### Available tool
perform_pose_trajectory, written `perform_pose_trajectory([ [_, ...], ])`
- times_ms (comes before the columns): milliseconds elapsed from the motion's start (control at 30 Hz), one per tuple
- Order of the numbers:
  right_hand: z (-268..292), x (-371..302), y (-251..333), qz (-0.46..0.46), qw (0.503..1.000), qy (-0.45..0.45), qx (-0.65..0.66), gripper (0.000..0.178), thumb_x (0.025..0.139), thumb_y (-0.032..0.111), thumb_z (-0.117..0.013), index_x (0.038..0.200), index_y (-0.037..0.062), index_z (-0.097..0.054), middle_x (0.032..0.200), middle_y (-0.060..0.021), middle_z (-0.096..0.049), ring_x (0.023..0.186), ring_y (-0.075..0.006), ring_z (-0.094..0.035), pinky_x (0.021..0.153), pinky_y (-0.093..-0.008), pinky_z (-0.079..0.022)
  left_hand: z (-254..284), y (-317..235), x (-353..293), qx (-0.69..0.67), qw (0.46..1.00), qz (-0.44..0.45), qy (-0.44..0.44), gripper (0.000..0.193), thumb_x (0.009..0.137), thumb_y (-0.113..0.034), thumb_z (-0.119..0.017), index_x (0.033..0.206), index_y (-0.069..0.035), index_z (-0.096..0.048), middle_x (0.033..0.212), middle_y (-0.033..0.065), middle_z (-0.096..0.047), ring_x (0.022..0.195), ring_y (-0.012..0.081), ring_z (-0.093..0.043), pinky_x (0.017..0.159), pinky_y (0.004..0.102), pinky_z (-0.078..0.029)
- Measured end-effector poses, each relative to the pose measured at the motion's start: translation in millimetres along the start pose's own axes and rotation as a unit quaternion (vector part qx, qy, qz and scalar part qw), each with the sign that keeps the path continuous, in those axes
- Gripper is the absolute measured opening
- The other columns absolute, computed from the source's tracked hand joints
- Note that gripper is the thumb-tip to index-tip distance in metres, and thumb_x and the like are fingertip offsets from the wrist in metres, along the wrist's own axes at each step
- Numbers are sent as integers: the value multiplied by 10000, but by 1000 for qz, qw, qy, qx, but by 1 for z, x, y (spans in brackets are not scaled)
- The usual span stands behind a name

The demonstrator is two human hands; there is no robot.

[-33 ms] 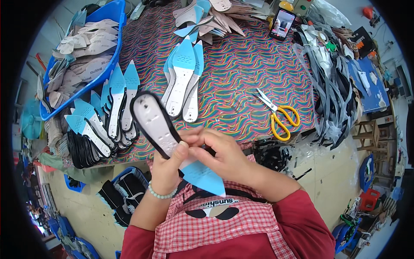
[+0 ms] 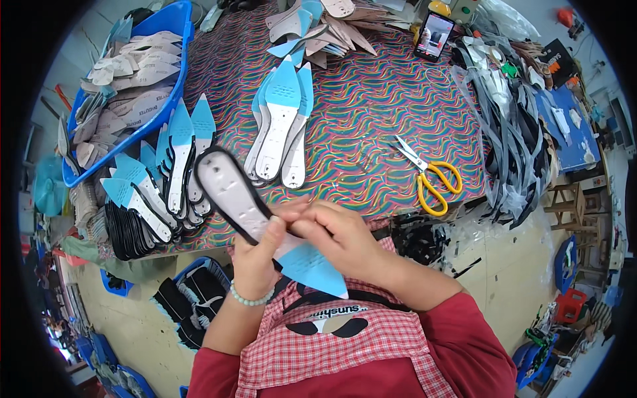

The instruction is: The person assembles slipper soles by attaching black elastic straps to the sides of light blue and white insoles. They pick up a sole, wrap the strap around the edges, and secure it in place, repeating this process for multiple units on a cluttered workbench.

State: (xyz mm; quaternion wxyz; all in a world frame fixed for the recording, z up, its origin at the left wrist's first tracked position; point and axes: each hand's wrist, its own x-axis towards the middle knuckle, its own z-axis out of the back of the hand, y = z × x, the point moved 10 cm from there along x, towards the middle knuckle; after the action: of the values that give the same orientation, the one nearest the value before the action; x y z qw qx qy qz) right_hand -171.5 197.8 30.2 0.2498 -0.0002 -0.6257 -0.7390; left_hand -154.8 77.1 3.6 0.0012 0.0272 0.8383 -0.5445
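Observation:
A shoe insole (image 2: 229,189) slants across in front of my apron, its rounded white heel end up and left, its pointed blue toe down and right. Black edging runs round the heel and along the sides. My left hand (image 2: 257,260) is closed round its middle, thumb on the white face. At the insole's right edge, my right hand (image 2: 342,237) is closed with bent fingers; its fingertips are partly hidden. Beyond them lies a small fan of blue-and-white insoles (image 2: 282,123) without black edging. To the left, black-edged insoles (image 2: 176,162) rest in overlapping stacks.
Yellow-handled scissors (image 2: 431,179) lie on the patterned tablecloth (image 2: 378,113) at the right. A blue basket (image 2: 179,73) full of insole pieces stands at the left. Dark strips (image 2: 511,146) hang over the right edge. A phone (image 2: 434,36) stands at the back.
The insole's heel end has dipped slightly down and to the left. Both hands keep their hold, with only a small shift.

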Motion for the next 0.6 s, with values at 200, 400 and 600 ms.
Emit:
perform_pose_trajectory([
  [200, 10, -25, -25, -86, 996, -5, 22, 194, 934, 151, -549, 904, -27, -621, 777, -142, -587, 698, -260, -595, 622, -346, -454, 11, -7, 1, 45, 994, -5, -98, 204, 950, -174, -536, 962, 30, -543, 849, 173, -638, 836, 292, -660, 777, 420, -531],
  [400, -6, -23, -43, -89, 981, 169, -30, 259, 931, 270, -551, 862, 31, -624, 754, -136, -581, 694, -299, -578, 600, -376, -440, -17, -10, 6, 142, 987, -71, 26, 161, 928, -133, -553, 894, 21, -586, 860, 134, -626, 900, 276, -628, 916, 472, -456],
  [600, -3, 10, -10, 25, 989, 129, -73, 241, 913, 265, -561, 875, 28, -589, 773, -132, -568, 750, -322, -581, 654, -411, -453, -24, -28, 9, 227, 960, -156, 50, 159, 806, -30, -684, 963, -26, -657, 924, 77, -652, 1078, 282, -548, 978, 432, -394],
])
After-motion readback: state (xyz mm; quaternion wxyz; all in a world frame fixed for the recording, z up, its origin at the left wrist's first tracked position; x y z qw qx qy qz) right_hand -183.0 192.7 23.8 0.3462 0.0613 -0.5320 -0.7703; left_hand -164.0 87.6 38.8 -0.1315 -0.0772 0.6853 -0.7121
